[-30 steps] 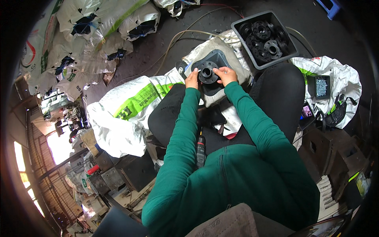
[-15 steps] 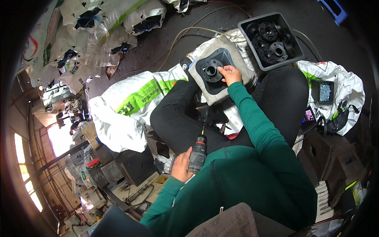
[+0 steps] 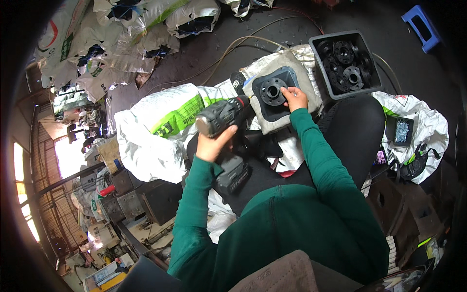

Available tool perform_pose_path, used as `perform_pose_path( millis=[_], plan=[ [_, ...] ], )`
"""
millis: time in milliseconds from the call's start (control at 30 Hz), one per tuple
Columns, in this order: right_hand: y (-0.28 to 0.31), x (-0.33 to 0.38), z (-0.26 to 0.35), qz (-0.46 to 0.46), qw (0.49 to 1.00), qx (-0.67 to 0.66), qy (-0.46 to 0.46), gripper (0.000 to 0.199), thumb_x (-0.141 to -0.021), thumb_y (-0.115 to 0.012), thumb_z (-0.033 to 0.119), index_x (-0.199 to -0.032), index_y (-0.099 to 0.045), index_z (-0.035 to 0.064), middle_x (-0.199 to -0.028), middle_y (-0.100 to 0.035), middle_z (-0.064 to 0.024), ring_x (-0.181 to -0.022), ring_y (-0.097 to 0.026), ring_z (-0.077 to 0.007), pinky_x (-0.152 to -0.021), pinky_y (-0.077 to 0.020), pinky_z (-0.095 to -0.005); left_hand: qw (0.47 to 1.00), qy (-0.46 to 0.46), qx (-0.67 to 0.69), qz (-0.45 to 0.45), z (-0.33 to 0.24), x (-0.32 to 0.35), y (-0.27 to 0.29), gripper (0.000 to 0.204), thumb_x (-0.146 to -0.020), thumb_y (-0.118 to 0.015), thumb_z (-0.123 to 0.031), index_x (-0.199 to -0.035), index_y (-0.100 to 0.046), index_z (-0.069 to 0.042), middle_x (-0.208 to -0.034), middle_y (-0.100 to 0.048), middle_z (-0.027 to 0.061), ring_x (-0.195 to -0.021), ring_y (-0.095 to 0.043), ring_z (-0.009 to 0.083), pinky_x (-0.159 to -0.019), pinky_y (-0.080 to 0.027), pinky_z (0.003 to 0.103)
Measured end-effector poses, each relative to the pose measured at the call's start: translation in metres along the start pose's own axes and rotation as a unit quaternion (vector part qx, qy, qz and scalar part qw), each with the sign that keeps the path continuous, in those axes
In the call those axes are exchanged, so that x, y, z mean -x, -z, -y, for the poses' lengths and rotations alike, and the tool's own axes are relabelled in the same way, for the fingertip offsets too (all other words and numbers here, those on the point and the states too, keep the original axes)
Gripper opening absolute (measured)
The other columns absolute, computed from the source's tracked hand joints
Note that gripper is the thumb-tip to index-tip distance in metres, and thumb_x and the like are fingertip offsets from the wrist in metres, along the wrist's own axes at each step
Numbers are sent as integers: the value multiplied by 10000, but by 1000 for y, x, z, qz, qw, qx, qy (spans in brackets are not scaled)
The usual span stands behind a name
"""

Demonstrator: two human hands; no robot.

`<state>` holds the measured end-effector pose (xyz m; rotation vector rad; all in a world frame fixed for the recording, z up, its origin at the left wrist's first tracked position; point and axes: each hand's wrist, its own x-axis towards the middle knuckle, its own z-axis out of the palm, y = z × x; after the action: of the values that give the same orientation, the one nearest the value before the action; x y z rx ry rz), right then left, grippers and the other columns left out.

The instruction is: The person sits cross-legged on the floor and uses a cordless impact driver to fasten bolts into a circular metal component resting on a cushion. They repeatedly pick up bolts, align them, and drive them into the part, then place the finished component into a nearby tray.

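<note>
Resting on a grey pad (image 3: 311,104), the black flange plate (image 3: 273,92) shows a round central hub; right hand (image 3: 294,98) presses its edge, left hand (image 3: 212,145) grips a cordless drill (image 3: 224,127).

Grey crate (image 3: 325,44) of black flanges (image 3: 349,64) upper right, blue stool (image 3: 422,25) beyond, white sacks (image 3: 146,19) upper left, small box of screws (image 3: 402,130) on white bag (image 3: 428,121) right.

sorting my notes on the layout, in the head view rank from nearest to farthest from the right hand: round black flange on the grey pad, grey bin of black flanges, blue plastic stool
1. Round black flange on the grey pad: just left of the right hand, by its fingertips.
2. Grey bin of black flanges: up and to the right.
3. Blue plastic stool: far upper right corner.
</note>
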<state>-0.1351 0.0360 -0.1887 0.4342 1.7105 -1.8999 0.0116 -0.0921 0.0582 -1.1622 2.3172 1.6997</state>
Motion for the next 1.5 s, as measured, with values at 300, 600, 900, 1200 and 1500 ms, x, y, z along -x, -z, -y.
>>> perform_pose_path(
  millis=[300, 600, 900, 1200, 1500],
  plan=[
    [0, 3, -1, -2, 1000, -1, 4, 313, -724, -757, 273, -851, -625, 19, -686, -554, 10, -571, -521, -68, -470, -471, -218, 993, -71, -92, -6, 25, -49, -22, 322, -725, -735, -184, -948, -600, 5, -652, -610, 46, -496, -564, 117, -461, -450, 282],
    [0, 2, -2, -5, 1000, 2, 6, 334, -711, -762, 265, -856, -637, -10, -654, -556, -8, -524, -505, -78, -466, -453, -242, 988, -49, -145, 23, 23, -60, -22, 357, -724, -728, -107, -1035, -590, 2, -952, -634, 61, -842, -592, 146, -749, -474, 286],
    [-1, 3, -1, -4, 1000, -1, -1, 304, -727, -754, 270, -846, -623, 22, -677, -537, 25, -567, -504, -58, -479, -461, -222, 983, -69, -167, 18, 27, -62, -22, 374, -728, -734, -118, -1049, -585, 4, -972, -635, 61, -875, -589, 150, -772, -467, 290],
    [0, 0, -8, 6, 1000, -22, -6, 391, -704, -767, 294, -897, -629, -17, -727, -599, -55, -568, -541, -96, -481, -476, -241, 960, -141, -239, 21, 27, -63, -24, 414, -713, -739, -128, -1077, -582, -10, -1036, -632, 104, -932, -608, 203, -813, -470, 314],
    [-1, 4, -6, -9, 1000, -28, -11, 384, -701, -771, 291, -882, -625, -14, -701, -589, -50, -533, -520, -90, -460, -458, -239, 894, -205, -396, 45, 9, -59, -34, 630, -694, -728, -206, -1252, -468, -76, -1075, -621, 131, -921, -630, 289, -793, -494, 337]
  ],
)
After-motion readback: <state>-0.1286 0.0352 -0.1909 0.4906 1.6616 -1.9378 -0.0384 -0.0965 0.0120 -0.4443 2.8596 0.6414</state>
